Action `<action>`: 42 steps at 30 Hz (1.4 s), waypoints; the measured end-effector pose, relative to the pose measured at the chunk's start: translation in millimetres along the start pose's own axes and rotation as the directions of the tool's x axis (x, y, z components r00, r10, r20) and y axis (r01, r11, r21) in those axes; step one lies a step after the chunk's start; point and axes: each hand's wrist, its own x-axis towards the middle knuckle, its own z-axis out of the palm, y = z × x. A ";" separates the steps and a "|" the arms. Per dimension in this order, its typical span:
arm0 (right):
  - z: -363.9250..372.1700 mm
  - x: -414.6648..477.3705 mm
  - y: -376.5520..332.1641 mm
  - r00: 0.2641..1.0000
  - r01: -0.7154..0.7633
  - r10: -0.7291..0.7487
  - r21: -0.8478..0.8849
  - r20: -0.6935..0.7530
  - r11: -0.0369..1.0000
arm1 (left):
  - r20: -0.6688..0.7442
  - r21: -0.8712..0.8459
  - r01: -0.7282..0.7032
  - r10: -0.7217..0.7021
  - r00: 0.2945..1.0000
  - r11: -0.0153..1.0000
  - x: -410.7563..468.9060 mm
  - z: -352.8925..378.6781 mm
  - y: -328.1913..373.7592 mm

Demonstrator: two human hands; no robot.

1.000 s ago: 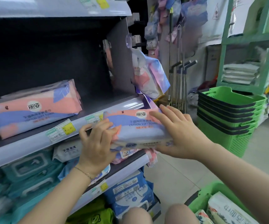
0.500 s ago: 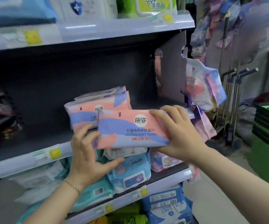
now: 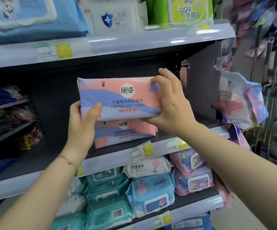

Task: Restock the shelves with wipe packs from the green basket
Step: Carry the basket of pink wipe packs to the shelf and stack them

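A pink and lilac cotton soft towel pack (image 3: 117,100) is held between both hands in front of the dark middle shelf (image 3: 159,145). My left hand (image 3: 83,123) grips its lower left corner, thumb on the front. At the pack's right end my right hand (image 3: 169,103) grips it with curled fingers. The held pack sits directly above a second identical pack (image 3: 126,133) that lies on the shelf. Whether the two packs touch is unclear. The green basket is out of view.
The top shelf (image 3: 134,40) carries blue, white and green wipe packs. Below the middle shelf lie several teal, blue and pink wipe packs (image 3: 149,191). Hanging bags (image 3: 240,100) and mop handles stand to the right. The middle shelf's left part is dark and bare.
Both hands lifted the pack from below shelf height up over the pack lying on the middle shelf. The view swung up and left, and the green baskets left the frame.
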 end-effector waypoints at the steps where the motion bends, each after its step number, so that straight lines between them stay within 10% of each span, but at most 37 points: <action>1: 3.0 8.5 1.8 0.999 0.001 -0.001 0.010 0.035 1.000 | -0.003 0.001 -0.015 0.015 1.000 1.000 8.4 -1.7 -0.3; 9: 38.8 50.6 20.2 0.979 -0.027 0.041 -0.074 0.201 0.997 | 0.019 0.059 -0.028 0.027 0.999 0.998 57.6 -2.6 -21.2; 15: 62.0 48.6 32.4 0.934 -0.061 0.170 -0.328 0.315 0.943 | 0.079 0.334 0.191 -0.229 0.970 0.923 72.1 -20.1 -51.5; 28: 85.3 60.6 29.9 0.758 -0.306 0.327 -0.136 0.563 0.942 | -0.080 0.615 0.109 -0.076 0.994 0.781 78.5 3.0 -33.7; 36: 49.0 41.1 19.3 0.875 -0.080 0.212 -0.300 0.436 0.950 | 0.055 0.904 -0.107 0.136 0.989 0.414 44.9 16.0 -12.0; 42: 11.9 5.9 25.1 0.910 0.270 -0.093 -0.407 0.404 0.872 | 0.534 0.818 -0.571 0.279 0.798 0.067 4.0 62.9 -7.6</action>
